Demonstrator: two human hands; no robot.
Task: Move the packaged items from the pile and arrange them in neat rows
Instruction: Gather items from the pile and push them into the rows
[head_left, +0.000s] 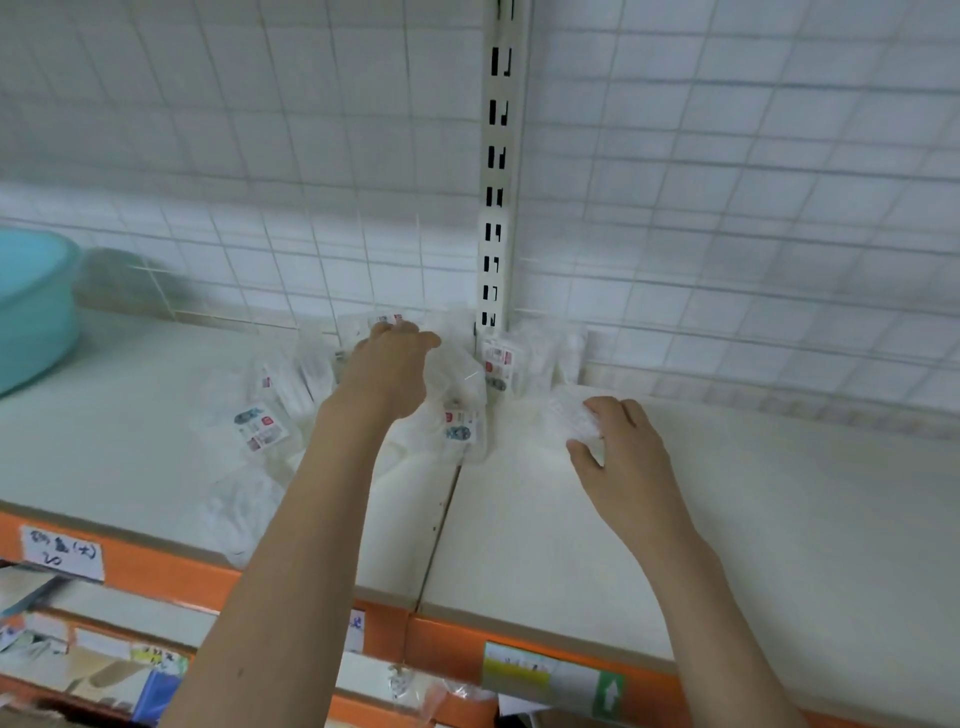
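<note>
A loose pile of clear plastic packets (291, 415) with small red-and-blue printed labels is seen heaped left of centre in the frame, overlapping at mixed angles, while a few packets (519, 364) are stood upright at centre and one packet (574, 418) lies flat just right of centre.

My bare left arm runs from the bottom centre of the frame up to mid-frame, where my left hand (387, 358) reaches forward, palm down, fingers bent at the tips. My right arm enters from the lower right; my right hand (621, 447) sits right of centre, fingers and thumb curled, pinching something pale.
</note>
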